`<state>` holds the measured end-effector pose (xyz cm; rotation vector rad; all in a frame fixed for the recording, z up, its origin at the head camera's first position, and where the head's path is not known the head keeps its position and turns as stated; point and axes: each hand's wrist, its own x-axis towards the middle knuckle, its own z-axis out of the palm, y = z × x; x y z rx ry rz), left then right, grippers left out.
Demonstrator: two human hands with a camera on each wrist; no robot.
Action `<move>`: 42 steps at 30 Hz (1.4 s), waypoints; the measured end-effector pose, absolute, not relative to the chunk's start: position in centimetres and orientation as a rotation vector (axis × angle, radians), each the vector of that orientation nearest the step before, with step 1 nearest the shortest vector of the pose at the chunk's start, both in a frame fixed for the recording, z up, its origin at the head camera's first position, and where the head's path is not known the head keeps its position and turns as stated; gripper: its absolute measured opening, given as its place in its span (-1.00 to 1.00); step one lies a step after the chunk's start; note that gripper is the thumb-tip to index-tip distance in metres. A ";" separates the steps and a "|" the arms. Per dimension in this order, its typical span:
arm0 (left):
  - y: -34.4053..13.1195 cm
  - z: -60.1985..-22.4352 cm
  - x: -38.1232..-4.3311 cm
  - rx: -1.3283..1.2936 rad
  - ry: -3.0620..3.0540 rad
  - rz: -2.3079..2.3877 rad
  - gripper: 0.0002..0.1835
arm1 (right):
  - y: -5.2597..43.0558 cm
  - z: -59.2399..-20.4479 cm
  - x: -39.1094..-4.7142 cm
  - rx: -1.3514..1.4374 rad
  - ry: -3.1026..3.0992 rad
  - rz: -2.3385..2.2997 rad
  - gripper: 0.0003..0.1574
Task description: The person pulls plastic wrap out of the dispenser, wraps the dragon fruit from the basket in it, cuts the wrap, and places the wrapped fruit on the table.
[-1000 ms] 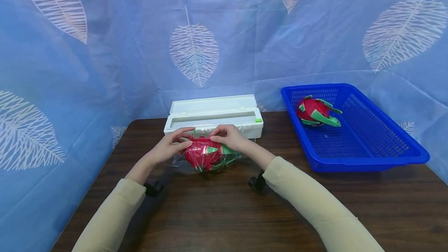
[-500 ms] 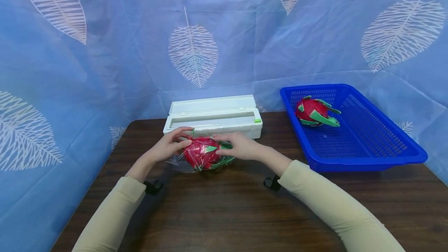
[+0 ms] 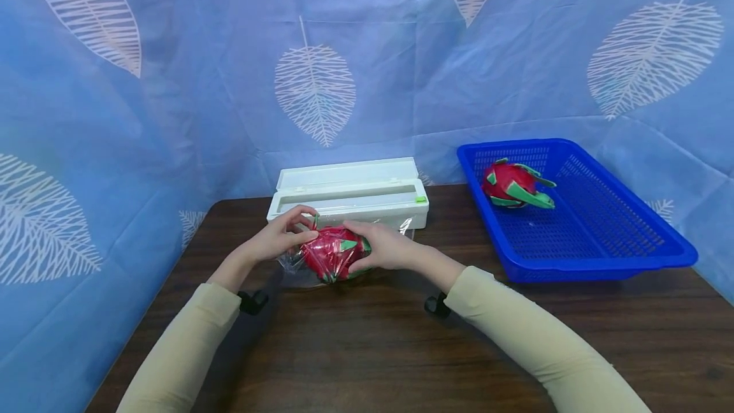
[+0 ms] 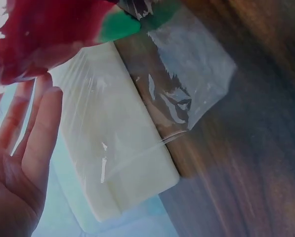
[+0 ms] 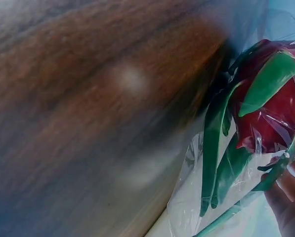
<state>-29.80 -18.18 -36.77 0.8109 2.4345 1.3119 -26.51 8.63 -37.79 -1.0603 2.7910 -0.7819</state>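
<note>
In the head view a red dragon fruit (image 3: 329, 250) with green scales, covered in clear plastic wrap (image 3: 295, 273), is between both hands over the table. My left hand (image 3: 278, 236) holds its left end, thumb and fingers on the wrapped skin. My right hand (image 3: 381, 246) grips the right end, thumb along the near side and fingers over the back. The left wrist view shows the fingers against the underside of the red skin and a loose flap of plastic wrap (image 4: 196, 69) hanging to the side. Long green scales (image 5: 221, 158) show under the film in the right wrist view.
Just behind the fruit stands a white plastic-wrap dispenser box (image 3: 378, 212), its lid raised. A blue perforated basket (image 3: 596, 269) stands at the right, holding another dragon fruit (image 3: 510, 183). The dark wooden table (image 3: 344, 349) meets a blue leaf-print cloth at the back.
My right hand has let go of the top of the fruit, swung right, then come back onto its right end with a wider grip. The left hand has stayed at the left end.
</note>
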 end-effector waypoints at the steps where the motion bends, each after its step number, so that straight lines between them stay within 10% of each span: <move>1: -18.1 -36.7 -29.9 0.818 2.440 1.306 -0.47 | 8.5 -37.9 -26.6 -1.051 2.792 -0.783 0.18; 34: -21.5 -35.8 -26.2 0.915 2.787 1.097 -0.40 | 7.3 -37.7 -26.8 -0.992 2.903 -0.554 0.29; 42: -21.2 -37.2 -26.3 0.944 2.854 1.079 -0.69 | 7.2 -37.7 -26.8 -0.997 2.899 -0.543 0.29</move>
